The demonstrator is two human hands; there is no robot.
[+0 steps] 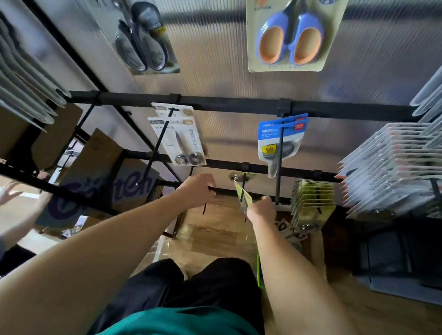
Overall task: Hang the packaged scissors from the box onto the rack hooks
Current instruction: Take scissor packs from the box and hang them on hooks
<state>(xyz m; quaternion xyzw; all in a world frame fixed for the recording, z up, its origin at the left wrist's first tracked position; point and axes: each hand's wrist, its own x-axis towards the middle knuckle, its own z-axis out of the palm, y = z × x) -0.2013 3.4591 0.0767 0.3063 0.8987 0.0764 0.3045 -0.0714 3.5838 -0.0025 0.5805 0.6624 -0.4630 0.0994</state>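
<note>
Low on the black rack (221, 106), my left hand (197, 188) curls round a thin black hook (213, 190). My right hand (262, 208) pinches a yellow-green packaged pair of scissors (243, 195), edge-on, right by a neighbouring hook (243, 188). Another yellow card with a metal part (236, 176) hangs just behind it. A row of the same yellow-green packs (312, 203) fills the hook to the right. More loose packs (287, 231) lie below it; the box itself I cannot make out.
Higher hooks carry white-carded scissors (179, 137), a blue pack (278, 141), blue-orange scissors (292, 34) and black scissors (144, 38). Dense stacks of packs (397, 172) hang at the right. Cardboard boxes (97, 169) stand at the left, where another person's hand (5, 193) is raised.
</note>
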